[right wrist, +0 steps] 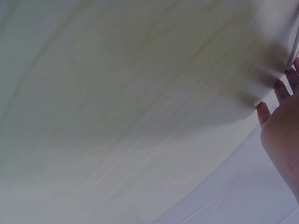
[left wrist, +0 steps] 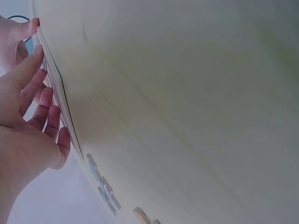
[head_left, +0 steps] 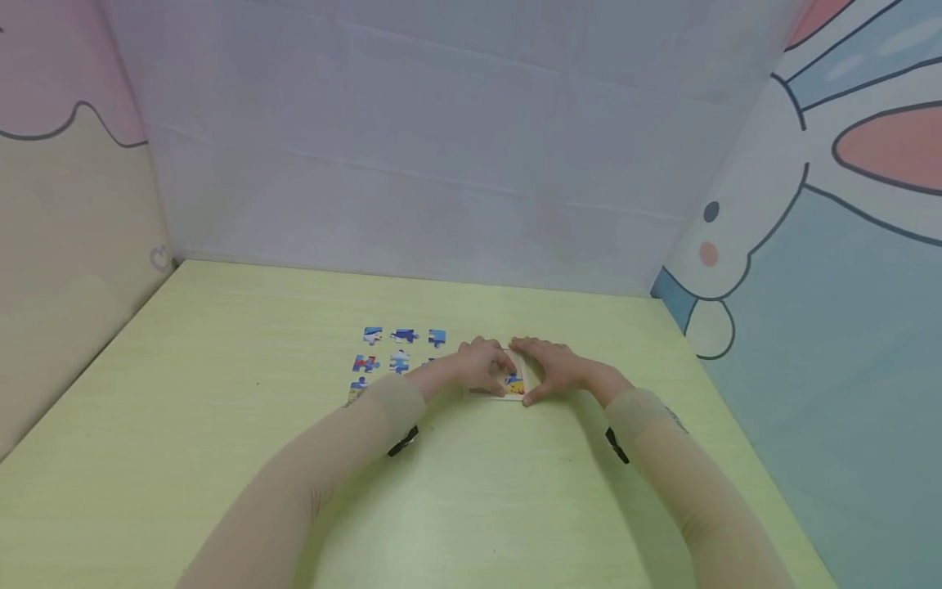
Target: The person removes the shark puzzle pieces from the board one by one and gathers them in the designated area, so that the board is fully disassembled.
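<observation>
A shallow, light-coloured puzzle tray [head_left: 486, 397] lies on the table, with blue and orange puzzle pieces [head_left: 514, 384] showing in its near right corner. Over the tray is my left hand [head_left: 482, 366], its index finger and thumb apart and pointing down beside those pieces. In the left wrist view the other fingers of the left hand [left wrist: 32, 116] are loosely bent along the tray [left wrist: 63, 100]. My right hand [head_left: 555, 368] holds the tray's right side, thumb at the near corner and fingers at the far one. The right wrist view catches only part of the right hand [right wrist: 282, 126], fingertips low at the tabletop.
Left of the tray, several loose puzzle pieces [head_left: 400, 361] lie in rows, some partly hidden by my left forearm. The pale yellow table [head_left: 221, 393] ends at a white cloth wall [head_left: 412, 147] behind and a printed rabbit panel [head_left: 832, 327] on the right.
</observation>
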`<action>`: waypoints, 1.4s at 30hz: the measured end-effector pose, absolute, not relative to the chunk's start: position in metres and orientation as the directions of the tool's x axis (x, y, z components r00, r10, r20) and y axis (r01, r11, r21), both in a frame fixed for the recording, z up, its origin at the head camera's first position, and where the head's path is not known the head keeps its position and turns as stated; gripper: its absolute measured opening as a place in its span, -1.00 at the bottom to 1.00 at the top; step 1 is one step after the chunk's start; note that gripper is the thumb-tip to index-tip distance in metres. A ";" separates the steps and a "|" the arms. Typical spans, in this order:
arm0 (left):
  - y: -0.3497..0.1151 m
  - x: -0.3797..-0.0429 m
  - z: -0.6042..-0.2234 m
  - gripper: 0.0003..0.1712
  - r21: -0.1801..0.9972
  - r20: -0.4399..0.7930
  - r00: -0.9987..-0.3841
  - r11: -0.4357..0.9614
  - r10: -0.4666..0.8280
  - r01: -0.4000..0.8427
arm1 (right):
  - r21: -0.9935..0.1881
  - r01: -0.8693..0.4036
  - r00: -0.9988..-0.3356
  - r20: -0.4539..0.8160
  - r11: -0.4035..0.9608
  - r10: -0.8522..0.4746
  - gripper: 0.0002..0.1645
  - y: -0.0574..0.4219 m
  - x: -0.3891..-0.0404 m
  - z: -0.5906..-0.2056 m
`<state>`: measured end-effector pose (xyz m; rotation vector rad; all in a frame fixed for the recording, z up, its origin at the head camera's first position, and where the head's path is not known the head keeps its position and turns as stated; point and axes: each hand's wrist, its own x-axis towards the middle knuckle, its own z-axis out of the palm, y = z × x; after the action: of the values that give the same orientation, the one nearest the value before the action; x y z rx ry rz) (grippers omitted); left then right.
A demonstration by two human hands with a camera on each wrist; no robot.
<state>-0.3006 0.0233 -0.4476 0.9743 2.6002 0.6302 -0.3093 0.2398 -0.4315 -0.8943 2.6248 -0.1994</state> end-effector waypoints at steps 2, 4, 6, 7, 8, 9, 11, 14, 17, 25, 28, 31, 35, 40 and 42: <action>0.024 -0.302 -0.449 -0.50 0.493 -0.112 -0.727 0.673 0.678 0.552 | -0.246 -0.565 -0.734 -0.285 0.788 -0.616 0.28 0.240 -0.309 -0.431; 0.024 -0.303 -0.450 -0.51 0.488 -0.105 -0.726 0.672 0.679 0.557 | -0.247 -0.566 -0.734 -0.283 0.787 -0.617 0.28 0.240 -0.309 -0.430; 0.025 -0.304 -0.451 -0.51 0.496 -0.102 -0.727 0.668 0.679 0.554 | -0.246 -0.566 -0.735 -0.282 0.787 -0.617 0.28 0.239 -0.309 -0.431; 0.025 -0.304 -0.451 -0.51 0.505 -0.100 -0.728 0.665 0.679 0.551 | -0.244 -0.566 -0.735 -0.282 0.787 -0.617 0.28 0.239 -0.309 -0.431; 0.025 -0.305 -0.451 -0.51 0.515 -0.098 -0.728 0.661 0.678 0.546 | -0.243 -0.565 -0.736 -0.282 0.788 -0.615 0.28 0.240 -0.309 -0.431; 0.025 -0.305 -0.452 -0.52 0.529 -0.096 -0.729 0.655 0.678 0.539 | -0.241 -0.564 -0.737 -0.284 0.790 -0.613 0.28 0.240 -0.309 -0.432; 0.024 -0.305 -0.452 -0.55 0.568 -0.091 -0.730 0.637 0.678 0.521 | -0.240 -0.561 -0.738 -0.288 0.792 -0.610 0.29 0.240 -0.309 -0.433; 0.023 -0.306 -0.452 -0.59 0.623 -0.077 -0.725 0.601 0.684 0.501 | -0.237 -0.558 -0.740 -0.293 0.796 -0.606 0.31 0.240 -0.310 -0.433; 0.023 -0.308 -0.451 -0.64 0.670 -0.064 -0.717 0.562 0.694 0.484 | -0.240 -0.555 -0.740 -0.294 0.796 -0.605 0.32 0.239 -0.309 -0.433; 0.024 -0.307 -0.450 -0.73 0.680 -0.033 -0.722 0.544 0.691 0.491 | -0.242 -0.548 -0.740 -0.308 0.801 -0.599 0.32 0.239 -0.308 -0.432; 0.024 -0.306 -0.449 -0.77 0.686 -0.029 -0.732 0.546 0.680 0.480 | -0.237 -0.550 -0.740 -0.306 0.801 -0.599 0.32 0.239 -0.309 -0.433; 0.022 -0.304 -0.448 -0.78 0.692 -0.029 -0.741 0.548 0.671 0.469 | -0.233 -0.552 -0.741 -0.304 0.801 -0.599 0.32 0.239 -0.310 -0.435; 0.021 -0.304 -0.448 -0.78 0.700 -0.025 -0.746 0.544 0.666 0.462 | -0.229 -0.556 -0.740 -0.302 0.799 -0.601 0.32 0.239 -0.310 -0.437; 0.018 -0.305 -0.447 -0.75 0.727 -0.022 -0.747 0.524 0.665 0.445 | -0.227 -0.569 -0.736 -0.289 0.791 -0.612 0.31 0.239 -0.311 -0.436; 0.016 -0.305 -0.444 -0.74 0.732 -0.022 -0.745 0.518 0.666 0.442 | -0.228 -0.569 -0.736 -0.288 0.790 -0.613 0.31 0.239 -0.312 -0.437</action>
<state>-0.3051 0.0156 -0.4444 0.9266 2.4622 1.0612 -0.3116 0.2393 -0.4367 -0.8997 2.6318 -0.1765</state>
